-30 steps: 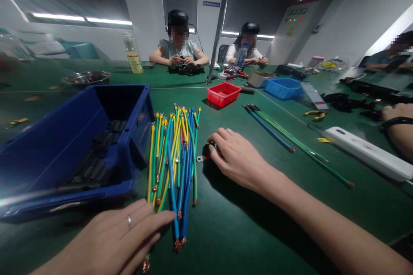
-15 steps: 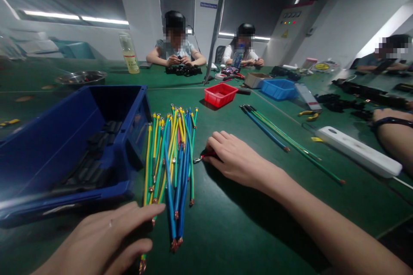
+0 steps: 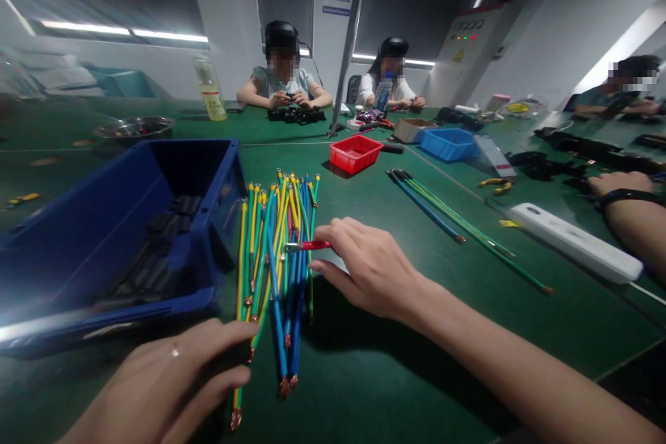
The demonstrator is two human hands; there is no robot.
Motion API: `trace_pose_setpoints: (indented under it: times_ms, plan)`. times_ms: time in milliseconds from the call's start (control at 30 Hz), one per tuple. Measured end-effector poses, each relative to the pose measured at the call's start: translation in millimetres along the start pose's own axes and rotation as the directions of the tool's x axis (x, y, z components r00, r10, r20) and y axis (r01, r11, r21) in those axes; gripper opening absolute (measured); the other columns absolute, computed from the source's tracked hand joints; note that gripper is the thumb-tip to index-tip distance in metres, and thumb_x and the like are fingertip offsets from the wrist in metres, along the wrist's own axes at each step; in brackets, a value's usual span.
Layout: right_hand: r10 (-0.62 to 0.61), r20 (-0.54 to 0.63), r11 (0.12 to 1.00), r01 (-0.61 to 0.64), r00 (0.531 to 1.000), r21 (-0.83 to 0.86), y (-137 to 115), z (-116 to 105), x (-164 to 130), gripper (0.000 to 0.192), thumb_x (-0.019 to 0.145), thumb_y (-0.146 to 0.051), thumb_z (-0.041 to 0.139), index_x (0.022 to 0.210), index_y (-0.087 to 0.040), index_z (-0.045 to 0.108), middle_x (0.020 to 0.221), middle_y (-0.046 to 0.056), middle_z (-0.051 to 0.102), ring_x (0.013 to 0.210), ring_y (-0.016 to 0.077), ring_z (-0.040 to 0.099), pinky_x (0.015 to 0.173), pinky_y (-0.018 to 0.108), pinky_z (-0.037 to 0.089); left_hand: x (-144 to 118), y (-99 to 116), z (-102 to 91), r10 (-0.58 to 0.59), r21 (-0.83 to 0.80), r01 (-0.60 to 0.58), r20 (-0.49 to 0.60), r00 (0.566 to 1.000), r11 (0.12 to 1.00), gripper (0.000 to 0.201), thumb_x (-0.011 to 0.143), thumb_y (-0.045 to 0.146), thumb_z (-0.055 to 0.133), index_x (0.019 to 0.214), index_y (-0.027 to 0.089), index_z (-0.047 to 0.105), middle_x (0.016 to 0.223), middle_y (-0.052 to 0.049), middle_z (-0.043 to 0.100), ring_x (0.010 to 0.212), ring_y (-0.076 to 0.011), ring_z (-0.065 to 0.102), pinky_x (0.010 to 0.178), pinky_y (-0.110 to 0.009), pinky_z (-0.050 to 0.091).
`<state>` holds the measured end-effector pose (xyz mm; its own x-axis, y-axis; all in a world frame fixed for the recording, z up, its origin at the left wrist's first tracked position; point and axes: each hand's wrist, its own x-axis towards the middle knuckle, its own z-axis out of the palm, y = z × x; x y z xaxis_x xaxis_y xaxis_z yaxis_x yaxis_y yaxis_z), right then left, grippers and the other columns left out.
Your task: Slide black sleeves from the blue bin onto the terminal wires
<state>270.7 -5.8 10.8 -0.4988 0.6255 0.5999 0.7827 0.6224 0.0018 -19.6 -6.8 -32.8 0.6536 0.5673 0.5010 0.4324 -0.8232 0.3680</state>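
In my right hand (image 3: 364, 260) is a short red wire (image 3: 313, 245) with a metal lug at its tip, held above the pile. Below it, a bundle of blue, green and yellow wires (image 3: 278, 277) lies lengthwise on the table, with lugs at the far ends and bare copper at the near ends. My left hand (image 3: 177, 374) is beside the near left ends of this bundle, its forefinger and thumb apart. Whether the left fingertips touch a wire I cannot tell. Left of the bundle stands a dark blue bin (image 3: 218, 215) with black sleeve-like pieces (image 3: 156, 250) inside.
A red tray (image 3: 355, 154) and a light blue tray (image 3: 447, 144) sit farther back. Several sleeved wires (image 3: 442, 211) lie at right, near a white power strip (image 3: 575, 241). A co-worker's arm (image 3: 629, 201) is at the right edge; other people sit across the table.
My right hand has lifted the red wire off the table and brought it left over the bundle, its lug now above the wires. My left hand has barely moved.
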Motion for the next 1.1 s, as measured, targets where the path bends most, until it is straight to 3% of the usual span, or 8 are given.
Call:
trace_pose_setpoints:
  times_ms: [133,300,433,567,767,1100]
  plan:
    - [-0.052,-0.010,0.998,0.052,0.999,0.040,-4,2,-1,0.032,0.105,-0.032,0.041,0.085,-0.014,0.059,0.074,0.004,0.061,0.065,0.0141,0.045,0.059,0.028,0.033,5,5,-3.4,-0.028,0.014,0.029,-0.052,0.998,0.999,0.033,0.102,0.053,0.043,0.124,0.032,0.057,0.093,0.003,0.078,0.070,-0.0106,0.076,0.069,-0.011,0.058]
    - [-0.033,-0.015,0.989,0.035,0.999,0.145,-12,5,-4,0.038,0.102,-0.037,0.043,0.071,-0.019,0.051,0.064,0.001,0.053,0.058,0.0122,0.038,0.055,0.028,0.029,6,6,-5.7,0.003,0.068,-0.001,-0.029,1.000,0.998,0.035,0.102,0.050,0.044,0.128,0.030,0.056,0.103,0.001,0.078,0.078,-0.0129,0.077,0.075,-0.014,0.060]
    - [0.023,0.094,0.961,-0.047,0.995,0.272,-22,8,-8,0.037,0.100,-0.036,0.044,0.067,-0.020,0.046,0.056,-0.003,0.045,0.051,0.0096,0.032,0.051,0.028,0.022,5,3,-5.4,0.031,0.103,-0.026,-0.053,0.998,0.994,0.038,0.101,0.049,0.048,0.132,0.029,0.056,0.104,0.000,0.078,0.079,-0.0135,0.077,0.074,-0.015,0.060]
    - [-0.012,0.205,0.929,-0.065,0.979,0.364,-27,16,-9,0.040,0.101,-0.039,0.039,0.068,-0.019,0.048,0.055,-0.004,0.044,0.050,0.0092,0.033,0.050,0.028,0.021,7,5,-4.1,0.037,0.027,-0.038,0.021,0.999,0.999,0.035,0.101,0.043,0.051,0.133,0.029,0.053,0.105,0.000,0.077,0.082,-0.0129,0.076,0.072,-0.012,0.058]
    - [-0.099,0.154,0.922,0.033,0.983,0.385,-31,22,-8,0.043,0.104,-0.039,0.033,0.068,-0.020,0.046,0.058,-0.002,0.050,0.050,0.0092,0.039,0.052,0.028,0.026,9,18,-2.0,-0.079,-0.019,0.080,0.044,0.996,0.997,0.032,0.101,0.035,0.054,0.132,0.031,0.055,0.099,0.002,0.073,0.081,-0.0099,0.072,0.082,-0.013,0.055]
    - [-0.074,0.114,0.935,0.029,0.991,0.353,-32,21,-9,0.040,0.103,-0.036,0.036,0.069,-0.020,0.047,0.057,-0.002,0.049,0.050,0.0096,0.039,0.050,0.029,0.025,11,19,-5.3,-0.002,-0.029,0.002,-0.005,1.000,1.000,0.031,0.103,0.031,0.050,0.132,0.028,0.056,0.094,-0.001,0.075,0.077,-0.0123,0.073,0.082,-0.019,0.058]
